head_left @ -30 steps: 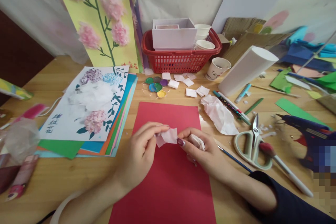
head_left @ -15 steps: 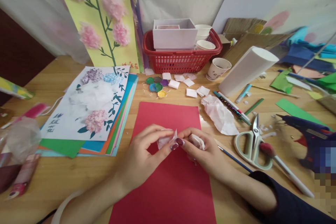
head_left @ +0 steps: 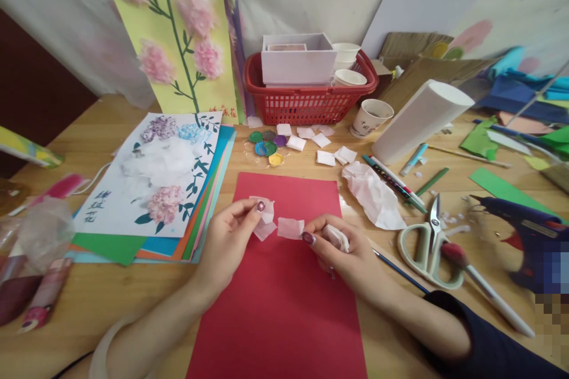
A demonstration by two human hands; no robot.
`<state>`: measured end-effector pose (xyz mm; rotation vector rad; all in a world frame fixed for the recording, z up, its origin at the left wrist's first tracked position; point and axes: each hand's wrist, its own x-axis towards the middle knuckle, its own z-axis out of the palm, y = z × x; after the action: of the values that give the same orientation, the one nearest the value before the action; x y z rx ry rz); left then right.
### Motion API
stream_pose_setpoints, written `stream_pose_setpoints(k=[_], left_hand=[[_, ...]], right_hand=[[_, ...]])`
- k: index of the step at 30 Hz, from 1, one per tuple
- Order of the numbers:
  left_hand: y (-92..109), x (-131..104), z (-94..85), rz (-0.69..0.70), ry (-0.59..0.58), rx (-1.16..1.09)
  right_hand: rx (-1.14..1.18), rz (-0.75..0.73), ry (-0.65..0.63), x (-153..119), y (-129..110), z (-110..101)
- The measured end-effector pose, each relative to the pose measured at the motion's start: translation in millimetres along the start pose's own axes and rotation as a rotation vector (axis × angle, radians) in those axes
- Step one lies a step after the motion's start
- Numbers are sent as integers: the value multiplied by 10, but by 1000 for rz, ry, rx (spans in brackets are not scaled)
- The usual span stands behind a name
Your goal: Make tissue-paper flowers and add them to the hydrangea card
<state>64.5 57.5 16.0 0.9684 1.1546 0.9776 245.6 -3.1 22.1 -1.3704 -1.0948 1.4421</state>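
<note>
My left hand [head_left: 229, 243] pinches several thin pale tissue pieces [head_left: 265, 226] between thumb and fingers, above the red paper [head_left: 284, 308]. Just to the right, my right hand [head_left: 344, 251] holds a small pale tissue square [head_left: 290, 228] by its right edge with thumb and forefinger. A folded wad of tissue [head_left: 336, 238] is tucked in the same hand's curled fingers. The square and the left hand's pieces lie close together over the red sheet; whether they touch I cannot tell.
Paint pots [head_left: 275, 159] and white folded squares [head_left: 296, 143] lie behind the red paper, before a red basket [head_left: 306, 105]. Scissors [head_left: 433, 237], a brush [head_left: 489, 290], crumpled tissue [head_left: 373, 195] and a glue gun [head_left: 528, 225] are at right. Stacked coloured papers [head_left: 106, 246] lie left.
My hands have moved apart, the left one going left and slightly up. A single tissue square now shows at my right fingertips, and the left hand's tissue is more spread out.
</note>
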Motion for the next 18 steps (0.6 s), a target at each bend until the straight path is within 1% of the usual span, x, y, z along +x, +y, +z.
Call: stream_pose_setpoints(k=[1,4,7,10,13,15,18], left_hand=[[-1,10,4,-31,-10,-107],[22,29,14,-157,-107,-400],[50,37,6,-295,-146,-538],[51,36,-3,-350,-180,-575],[17,18,25,-342,-263,-560],[-23,-4,70,-329,-296,-525],[-77,-34,145,-315,-268,-468]], right_hand=[[1,2,5,3,1,1],[13,25,37,20,17,1],[30,36,76,43,44,-4],[31,31,77,57,60,-6],[4,21,55,60,55,2],[-39,-12,46,62,54,6],[-101,-72,22,67,76,-3]])
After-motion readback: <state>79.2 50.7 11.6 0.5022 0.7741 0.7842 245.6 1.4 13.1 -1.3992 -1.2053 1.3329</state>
